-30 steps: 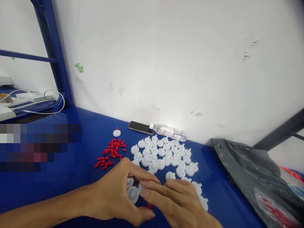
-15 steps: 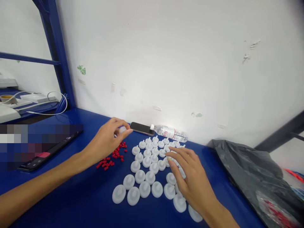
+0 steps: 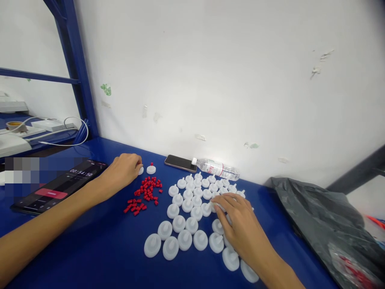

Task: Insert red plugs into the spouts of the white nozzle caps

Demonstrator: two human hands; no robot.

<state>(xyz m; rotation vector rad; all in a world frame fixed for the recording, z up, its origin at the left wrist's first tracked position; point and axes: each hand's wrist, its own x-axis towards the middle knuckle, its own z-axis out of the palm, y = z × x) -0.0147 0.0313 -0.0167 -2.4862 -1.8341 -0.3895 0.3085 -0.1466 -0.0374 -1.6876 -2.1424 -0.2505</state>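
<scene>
- The blue desk [image 3: 111, 249] carries everything here.
- Right hand [image 3: 239, 220], fingers curved, over white discs [image 3: 185, 239]; its grip I cannot tell.
- Left hand [image 3: 126, 170], fingers bent together, at one white disc [image 3: 141, 170]; pinching, I cannot tell.
- Red caps [image 3: 147, 189] lie nearby.

Two phones [image 3: 181, 163], one bottle [image 3: 217, 168]

Left of the bottle: two white discs [image 3: 151, 169], one red-tipped, and several dozen loose red pieces [image 3: 146, 188], too heaped to count exactly. Nearer than the bottle: roughly forty more discs. Right of it: one grey bag [image 3: 313, 216]
</scene>
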